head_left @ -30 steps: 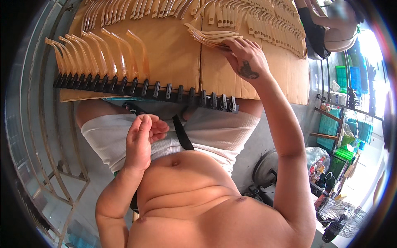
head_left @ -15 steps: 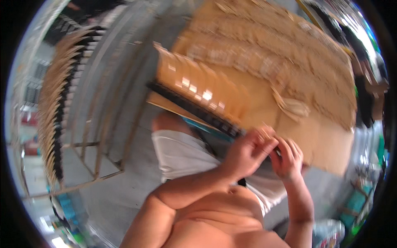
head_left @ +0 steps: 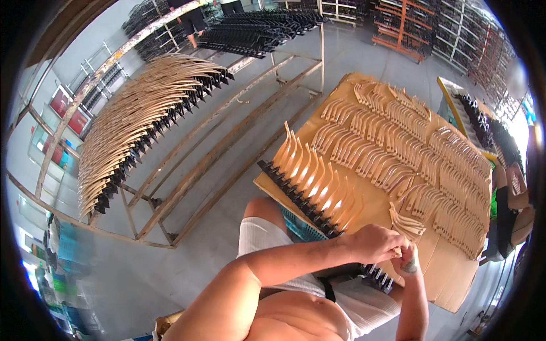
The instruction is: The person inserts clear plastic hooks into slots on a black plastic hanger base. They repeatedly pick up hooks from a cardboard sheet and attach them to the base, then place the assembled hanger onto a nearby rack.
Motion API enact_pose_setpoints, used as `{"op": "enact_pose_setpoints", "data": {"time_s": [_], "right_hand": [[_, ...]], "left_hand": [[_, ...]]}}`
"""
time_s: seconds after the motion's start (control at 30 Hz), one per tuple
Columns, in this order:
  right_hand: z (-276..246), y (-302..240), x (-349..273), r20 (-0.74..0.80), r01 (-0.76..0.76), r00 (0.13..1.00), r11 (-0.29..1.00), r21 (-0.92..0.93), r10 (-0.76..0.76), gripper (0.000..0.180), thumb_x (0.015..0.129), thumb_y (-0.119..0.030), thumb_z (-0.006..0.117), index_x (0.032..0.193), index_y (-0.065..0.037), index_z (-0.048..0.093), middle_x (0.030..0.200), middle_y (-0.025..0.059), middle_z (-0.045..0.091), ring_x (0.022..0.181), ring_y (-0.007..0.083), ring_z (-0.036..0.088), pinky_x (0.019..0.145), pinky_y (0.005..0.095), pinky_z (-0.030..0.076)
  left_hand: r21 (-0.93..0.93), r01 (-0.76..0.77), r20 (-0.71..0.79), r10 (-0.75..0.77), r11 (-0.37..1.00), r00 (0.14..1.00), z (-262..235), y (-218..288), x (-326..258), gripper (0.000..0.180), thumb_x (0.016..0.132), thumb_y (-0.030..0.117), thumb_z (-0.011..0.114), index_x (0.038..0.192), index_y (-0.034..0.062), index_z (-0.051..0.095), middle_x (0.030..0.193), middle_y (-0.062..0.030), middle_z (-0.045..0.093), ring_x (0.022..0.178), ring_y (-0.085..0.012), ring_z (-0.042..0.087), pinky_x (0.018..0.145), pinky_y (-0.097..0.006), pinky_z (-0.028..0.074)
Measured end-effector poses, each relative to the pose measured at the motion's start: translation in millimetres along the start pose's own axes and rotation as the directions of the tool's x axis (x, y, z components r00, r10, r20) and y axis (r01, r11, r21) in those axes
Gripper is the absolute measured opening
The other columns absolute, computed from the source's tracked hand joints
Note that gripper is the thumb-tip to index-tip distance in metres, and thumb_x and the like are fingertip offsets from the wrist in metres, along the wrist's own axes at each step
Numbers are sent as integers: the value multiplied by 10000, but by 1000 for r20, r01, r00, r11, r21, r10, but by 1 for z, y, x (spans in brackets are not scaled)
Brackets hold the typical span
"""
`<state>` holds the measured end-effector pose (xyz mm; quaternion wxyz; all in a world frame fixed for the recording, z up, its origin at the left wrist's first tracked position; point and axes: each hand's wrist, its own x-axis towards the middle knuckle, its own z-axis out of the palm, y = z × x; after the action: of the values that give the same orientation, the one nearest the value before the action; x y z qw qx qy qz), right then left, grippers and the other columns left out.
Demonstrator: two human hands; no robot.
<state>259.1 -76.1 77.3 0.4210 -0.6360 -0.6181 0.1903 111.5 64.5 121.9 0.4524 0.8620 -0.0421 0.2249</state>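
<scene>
My left hand (head_left: 374, 244) and my right hand (head_left: 408, 262) meet over the near edge of a cardboard-topped table, both with fingers closed. A small tan bit shows between their fingertips; the rest of it is hidden. Below my left forearm runs a black strip (head_left: 301, 200) with upright curved tan pieces (head_left: 310, 173), glossy and wood-like, standing in a row. Past the forearm, the strip's apparent near end (head_left: 380, 278) shows pale pegs with no pieces on them. Just beyond my hands lies a small loose bunch of curved tan pieces (head_left: 406, 224).
Rows of similar curved pieces (head_left: 364, 150) cover the cardboard (head_left: 449, 281). To the left, a metal frame (head_left: 196, 184) carries a long row of tan pieces on black strips (head_left: 148, 113). Black parts lie on racks farther back, and a person's arm (head_left: 515, 193) shows at the right.
My view has shifted and cleared from blur, showing more of the room. My hands remain together, now closer to the loose bunch, and the strip's pegged end has come into sight.
</scene>
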Motion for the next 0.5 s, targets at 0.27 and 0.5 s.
{"op": "enact_pose_setpoints", "data": {"time_s": [0.27, 0.5], "right_hand": [[13, 15, -13, -105, -165, 982, 984, -72, 157, 168, 756, -109, 584, 906, -33, 589, 835, 138, 623, 802, 357, 616, 725, 378, 500], [-7, 6, 3, -64, -130, 991, 977, -167, 121, 163, 741, -79, 648, 897, -34, 633, 837, 125, 660, 795, 302, 651, 696, 353, 516]], "left_hand": [[121, 135, -200, -109, 983, 974, 44, -8, -3, 175, 892, 278, 586, 903, 106, 560, 798, -81, 622, 723, -308, 625, 613, -414, 495], [-113, 229, -235, -250, 967, 939, 23, 14, -9, 294, 875, 263, 645, 1083, 82, 545, 793, -78, 621, 694, -265, 634, 613, -376, 503]]}}
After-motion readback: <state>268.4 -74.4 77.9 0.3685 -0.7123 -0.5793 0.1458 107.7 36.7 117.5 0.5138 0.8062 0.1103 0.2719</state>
